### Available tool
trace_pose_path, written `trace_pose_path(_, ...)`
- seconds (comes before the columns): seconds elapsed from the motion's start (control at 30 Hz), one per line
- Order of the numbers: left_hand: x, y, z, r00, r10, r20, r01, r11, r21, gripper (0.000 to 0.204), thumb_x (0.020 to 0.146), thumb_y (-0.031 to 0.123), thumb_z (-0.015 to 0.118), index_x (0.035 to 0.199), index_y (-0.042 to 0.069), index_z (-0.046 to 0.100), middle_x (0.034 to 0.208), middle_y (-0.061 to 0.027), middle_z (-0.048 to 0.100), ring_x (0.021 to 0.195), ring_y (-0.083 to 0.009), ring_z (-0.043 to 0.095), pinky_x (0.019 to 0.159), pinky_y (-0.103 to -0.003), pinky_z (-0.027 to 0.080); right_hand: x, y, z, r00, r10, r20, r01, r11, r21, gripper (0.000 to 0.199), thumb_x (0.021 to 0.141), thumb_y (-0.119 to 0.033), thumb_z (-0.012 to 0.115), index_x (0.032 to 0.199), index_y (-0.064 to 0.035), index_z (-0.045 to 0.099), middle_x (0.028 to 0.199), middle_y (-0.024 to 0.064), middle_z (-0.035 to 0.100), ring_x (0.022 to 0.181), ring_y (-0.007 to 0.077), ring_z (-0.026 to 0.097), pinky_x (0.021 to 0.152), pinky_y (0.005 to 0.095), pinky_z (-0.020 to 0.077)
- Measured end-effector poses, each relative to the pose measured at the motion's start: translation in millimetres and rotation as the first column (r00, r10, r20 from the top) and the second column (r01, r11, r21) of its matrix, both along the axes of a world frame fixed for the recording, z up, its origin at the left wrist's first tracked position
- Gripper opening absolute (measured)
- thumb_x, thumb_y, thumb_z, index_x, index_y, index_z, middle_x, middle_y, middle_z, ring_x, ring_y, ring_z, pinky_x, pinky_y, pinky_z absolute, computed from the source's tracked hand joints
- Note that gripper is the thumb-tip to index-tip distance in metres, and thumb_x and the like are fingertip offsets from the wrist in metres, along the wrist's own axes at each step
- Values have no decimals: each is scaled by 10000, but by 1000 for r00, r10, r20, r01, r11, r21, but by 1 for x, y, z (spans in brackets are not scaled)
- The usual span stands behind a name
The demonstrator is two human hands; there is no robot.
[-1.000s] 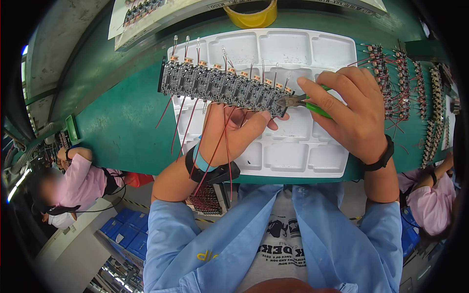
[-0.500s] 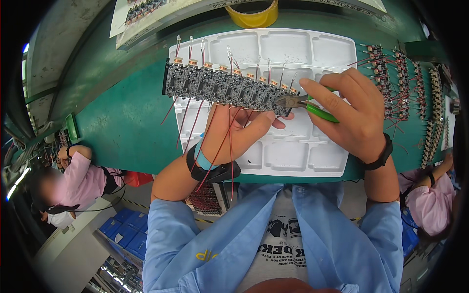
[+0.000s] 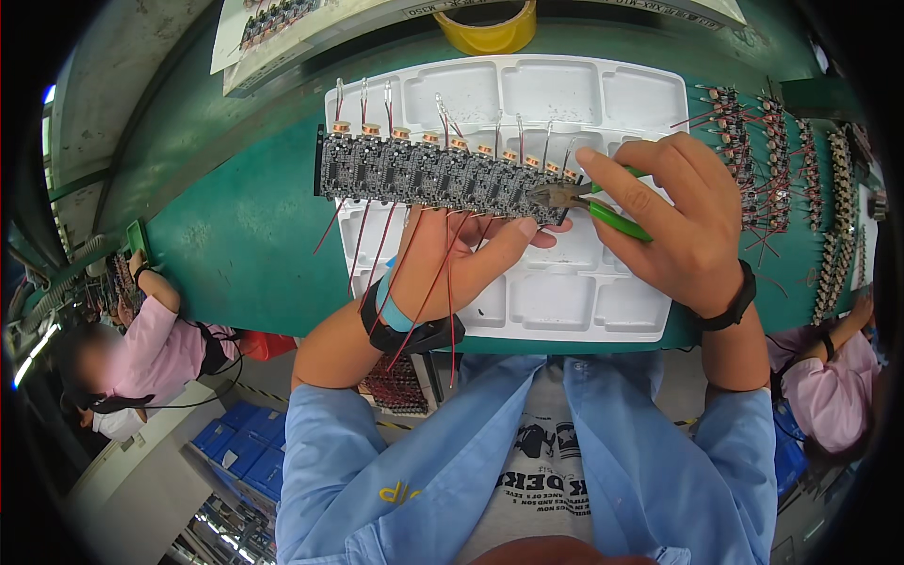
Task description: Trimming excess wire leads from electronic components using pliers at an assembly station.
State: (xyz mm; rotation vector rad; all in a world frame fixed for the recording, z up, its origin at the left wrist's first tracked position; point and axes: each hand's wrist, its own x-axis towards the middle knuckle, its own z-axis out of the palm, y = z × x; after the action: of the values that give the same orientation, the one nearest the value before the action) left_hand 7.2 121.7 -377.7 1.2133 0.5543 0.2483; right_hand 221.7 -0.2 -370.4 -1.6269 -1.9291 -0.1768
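A long strip of dark circuit boards lies across the middle, above a white plastic tray. Copper coils and small clear LEDs on wire leads stand along its far edge, and dark red wires hang from the near edge. Under its right half my left hand is closed on the strip, the thumb along the near edge and the fingers mostly hidden below. My right hand grips green-handled cutting pliers, whose metal jaws rest over the right end of the strip. Whether the jaws touch a lead is too small to tell.
The white tray with shallow compartments sits on a green table. Rows of wired boards lie at the right. Yellow tape stands at the back. Co-workers in pink sit at left and right.
The left end of the strip has dipped slightly toward me, and its hanging wires have shifted a little right. The pliers stay at the right end. The left co-worker's arm has moved.
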Motion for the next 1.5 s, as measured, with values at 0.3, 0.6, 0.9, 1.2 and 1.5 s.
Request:
trace_pose_path(0.3,-3,0,-3,1000,-16,-19,16,999,48,398,1008,-5,590,1394,-87,537,1221,-175,723,1108,-201,712,970,-307,571,-1,-5,-2,1000,-9,-7,9,999,-49,666,575,-50,852,1231,-90,746,970,76,664,781,252,614,631,370,495)
trace_pose_path(0.6,-1,-1,-3,1000,12,13,-12,1000,15,377,1016,-7,581,1381,-95,548,1215,-176,726,1105,-190,708,968,-304,569,0,-6,-5,998,-2,-61,-3,997,-81,654,582,-50,853,1226,-84,742,954,80,661,780,251,616,627,370,493)
trace_pose_path(0.9,-1,0,-5,1000,-12,-10,13,999,41,384,1018,-8,576,1385,-112,531,1229,-190,714,1106,-198,711,956,-314,582,0,-3,-2,1000,-11,-14,10,999,-36,658,583,-52,842,1232,-92,744,969,81,668,809,259,621,660,380,497)
trace_pose_path(1.2,1,0,-3,1000,1,28,-2,1000,18,369,1022,-18,567,1375,-124,537,1209,-190,720,1101,-202,715,957,-311,581,-1,-3,-2,1000,-13,-2,13,998,-55,671,590,-52,846,1251,-91,736,976,81,661,803,255,623,647,372,497)
trace_pose_path(1.5,0,-1,-3,1000,6,16,-6,1000,-11,351,1032,-26,549,1365,-136,543,1199,-178,723,1106,-207,718,961,-292,568,-3,-4,-4,999,-25,-42,22,998,-65,657,614,-54,846,1260,-84,727,976,84,659,798,257,627,637,369,503)
